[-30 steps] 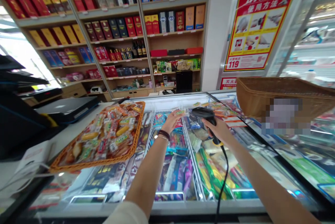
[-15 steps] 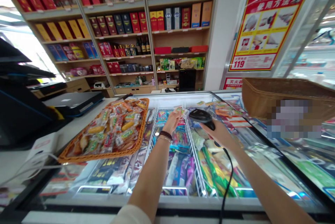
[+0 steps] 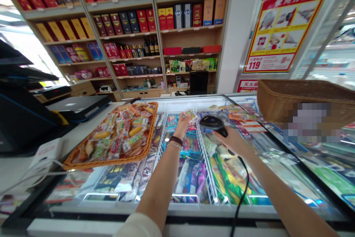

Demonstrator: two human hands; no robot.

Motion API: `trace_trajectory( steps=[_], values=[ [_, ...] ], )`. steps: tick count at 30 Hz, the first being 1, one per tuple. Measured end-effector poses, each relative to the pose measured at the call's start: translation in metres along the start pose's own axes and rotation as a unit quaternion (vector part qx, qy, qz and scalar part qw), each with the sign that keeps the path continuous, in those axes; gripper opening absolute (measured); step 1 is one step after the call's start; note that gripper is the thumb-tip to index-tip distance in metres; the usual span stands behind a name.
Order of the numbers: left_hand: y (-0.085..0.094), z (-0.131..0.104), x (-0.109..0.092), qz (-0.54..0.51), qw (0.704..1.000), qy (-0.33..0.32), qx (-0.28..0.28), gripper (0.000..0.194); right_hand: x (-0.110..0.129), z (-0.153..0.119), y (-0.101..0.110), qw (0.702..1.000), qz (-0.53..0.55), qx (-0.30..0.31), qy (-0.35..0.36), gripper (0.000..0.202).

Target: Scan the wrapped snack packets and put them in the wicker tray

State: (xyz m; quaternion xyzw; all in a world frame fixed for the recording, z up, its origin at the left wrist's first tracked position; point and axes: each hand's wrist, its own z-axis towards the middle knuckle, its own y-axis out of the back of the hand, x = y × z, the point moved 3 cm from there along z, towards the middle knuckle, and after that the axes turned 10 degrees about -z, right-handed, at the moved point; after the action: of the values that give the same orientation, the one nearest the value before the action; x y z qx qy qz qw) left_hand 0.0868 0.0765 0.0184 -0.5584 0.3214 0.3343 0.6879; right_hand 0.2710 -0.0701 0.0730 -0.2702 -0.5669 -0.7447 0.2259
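My left hand (image 3: 183,124), with a beaded bracelet at the wrist, is closed on a small clear-wrapped snack packet (image 3: 192,116) above the glass freezer top. Just to its right, my right hand (image 3: 229,139) is wrapped round the handle of a black barcode scanner (image 3: 212,121), whose head points left at the packet. The scanner's cable (image 3: 244,192) hangs down to the front edge. Left of my hands, an orange wicker basket (image 3: 152,139) holds several wrapped snacks (image 3: 122,133).
A brown wicker basket (image 3: 277,100) stands at the right. More snack packets (image 3: 238,113) lie on the glass behind the scanner. A flat black device (image 3: 80,107) and a white box (image 3: 47,155) sit on the left counter. Stocked shelves (image 3: 130,35) rise behind.
The packet in my left hand has turned a little and shows more to the right of the fingers. The scanner has shifted very slightly left. The view has tilted slightly.
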Motion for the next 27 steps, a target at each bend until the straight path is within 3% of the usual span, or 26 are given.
trace_trajectory(
  steps=[8, 12, 16, 22, 25, 27],
  values=[
    [-0.002, -0.004, -0.005, 0.019, 1.000, 0.003, -0.008, 0.030, 0.002, 0.000, 0.001, 1.000, -0.011, -0.009, 0.021, 0.030],
    [-0.003, 0.009, -0.028, 0.024, 0.999, -0.031, -0.021, 0.036, 0.023, 0.018, -0.009, 0.997, 0.068, 0.009, 0.038, 0.037],
    [0.019, 0.032, -0.088, 0.102, 0.989, -0.105, -0.037, 0.036, 0.066, 0.048, -0.036, 0.979, 0.191, 0.035, 0.066, 0.042],
    [0.093, 0.025, -0.200, 0.322, 0.913, -0.199, -0.153, 0.023, 0.141, 0.076, -0.090, 0.944, 0.314, 0.095, 0.026, 0.038],
    [0.122, 0.013, -0.233, 0.382, 0.880, -0.191, -0.210, 0.015, 0.169, 0.077, -0.113, 0.925, 0.362, 0.114, -0.003, 0.034],
    [0.133, 0.007, -0.246, 0.398, 0.859, -0.209, -0.246, 0.023, 0.180, 0.075, -0.124, 0.914, 0.386, 0.120, -0.014, 0.030]
  ],
)
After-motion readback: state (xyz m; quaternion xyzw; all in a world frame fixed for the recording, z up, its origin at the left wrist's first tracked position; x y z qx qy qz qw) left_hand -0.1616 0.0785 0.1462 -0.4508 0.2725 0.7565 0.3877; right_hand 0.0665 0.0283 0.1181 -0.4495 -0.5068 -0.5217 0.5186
